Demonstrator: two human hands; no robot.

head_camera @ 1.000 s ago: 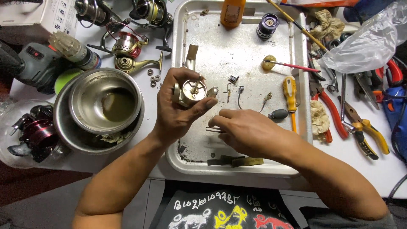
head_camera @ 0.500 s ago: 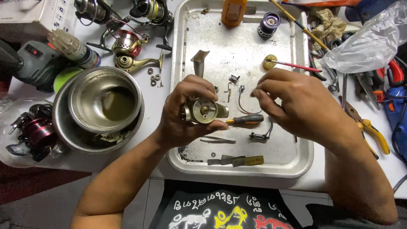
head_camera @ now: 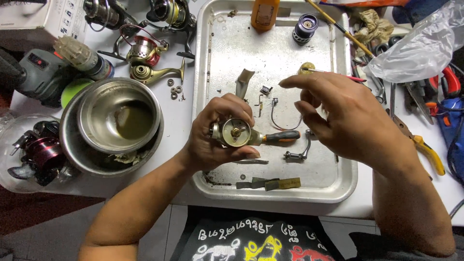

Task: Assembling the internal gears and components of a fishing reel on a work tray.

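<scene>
The left hand (head_camera: 212, 137) grips a gold fishing-reel body (head_camera: 235, 133) over the metal tray (head_camera: 333, 186), while the right hand (head_camera: 345, 118), fingers loosely curled and empty, hovers above the orange-handled screwdriver (head_camera: 280, 137), seemingly mid-disassembly, needing a firm grasp next.

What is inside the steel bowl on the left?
The bowl holds a pool of murky greenish liquid. It sits in a larger bowl with crumpled scraps at the front; the rest between them is covered.
</scene>
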